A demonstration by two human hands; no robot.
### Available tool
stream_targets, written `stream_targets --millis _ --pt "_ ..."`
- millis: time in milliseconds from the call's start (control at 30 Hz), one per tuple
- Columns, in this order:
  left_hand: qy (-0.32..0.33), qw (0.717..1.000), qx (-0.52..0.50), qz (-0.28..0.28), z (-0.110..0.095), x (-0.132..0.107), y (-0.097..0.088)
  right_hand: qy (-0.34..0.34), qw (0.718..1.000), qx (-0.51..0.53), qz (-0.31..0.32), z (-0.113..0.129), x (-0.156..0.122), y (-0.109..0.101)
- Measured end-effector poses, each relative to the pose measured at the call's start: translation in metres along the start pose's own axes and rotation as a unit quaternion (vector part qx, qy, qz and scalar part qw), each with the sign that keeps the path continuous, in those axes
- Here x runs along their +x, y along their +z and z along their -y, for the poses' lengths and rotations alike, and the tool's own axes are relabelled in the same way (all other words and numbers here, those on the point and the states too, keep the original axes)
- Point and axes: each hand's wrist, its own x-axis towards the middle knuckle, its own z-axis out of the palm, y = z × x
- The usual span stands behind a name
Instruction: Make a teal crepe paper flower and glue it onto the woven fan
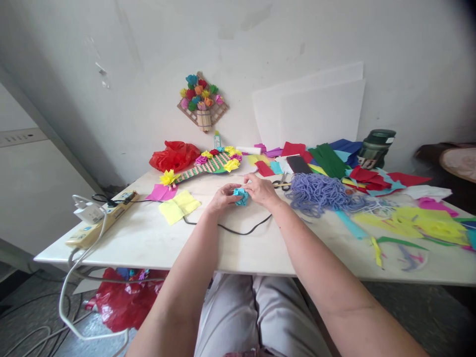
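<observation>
A small blue crepe-paper flower [241, 197] is held between my two hands above the middle of the table. My left hand [224, 197] is closed on its left side, with the fingers around the petals. My right hand [260, 191] pinches at its upper right edge; the fingertips partly hide what they grip. Behind the hands lies a guitar-shaped craft piece [208, 166] with yellow and pink paper flowers along its rim. Scissors [283, 184] with dark handles rest just right of my right hand.
On the right are a heap of purple yarn [320, 193], a phone [298, 164], coloured paper and a dark green bottle [376, 148]. A power strip [104, 218] sits at the left edge, its black cord [241, 233] crossing before me. Yellow paper [179, 207] lies left.
</observation>
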Motion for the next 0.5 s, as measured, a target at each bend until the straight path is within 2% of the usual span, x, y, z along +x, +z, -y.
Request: stream_targets --millis 300,500 --pt "0.078 0.993 0.061 -0.059 0.0041 0.0036 0.0021 -0.002 1.0 0.004 -0.005 0.0023 -0.0007 -0.0014" --pt "0.099 0.989 0.072 -0.079 0.007 0.0061 0.0004 0.007 1.0 0.003 -0.008 0.0045 -0.0003 -0.0016"
